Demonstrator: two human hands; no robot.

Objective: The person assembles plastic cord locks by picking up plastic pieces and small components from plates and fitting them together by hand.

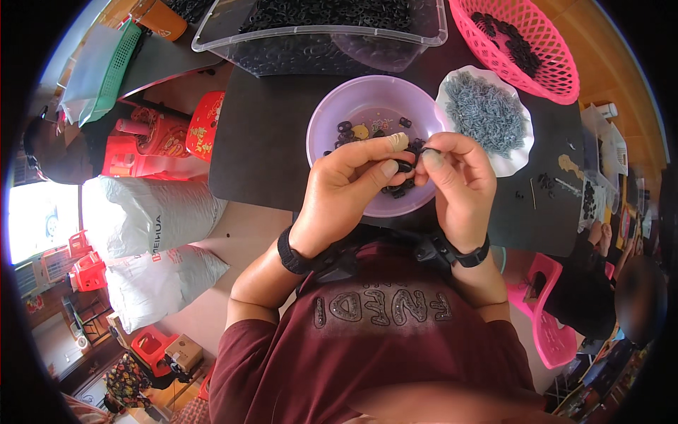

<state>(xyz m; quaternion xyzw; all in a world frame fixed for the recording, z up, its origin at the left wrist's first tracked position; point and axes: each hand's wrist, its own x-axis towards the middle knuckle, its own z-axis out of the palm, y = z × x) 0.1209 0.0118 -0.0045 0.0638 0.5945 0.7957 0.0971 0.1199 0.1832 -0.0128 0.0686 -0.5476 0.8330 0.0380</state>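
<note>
My left hand [349, 187] and my right hand [459, 180] meet over the near rim of a purple bowl [332, 113]. Together their fingertips pinch a small black plastic part [408, 165]. The left index finger wears a beige fingertip cover. Several more small black parts [346, 128] lie loose in the bowl. Both wrists carry black bands.
A white scalloped plate [519, 159] of small grey metal pieces sits right of the bowl. A pink basket [558, 71] and a clear bin [318, 35], both holding black parts, stand at the back of the dark table [261, 134]. White sacks [141, 212] and red stools lie left; another person sits right.
</note>
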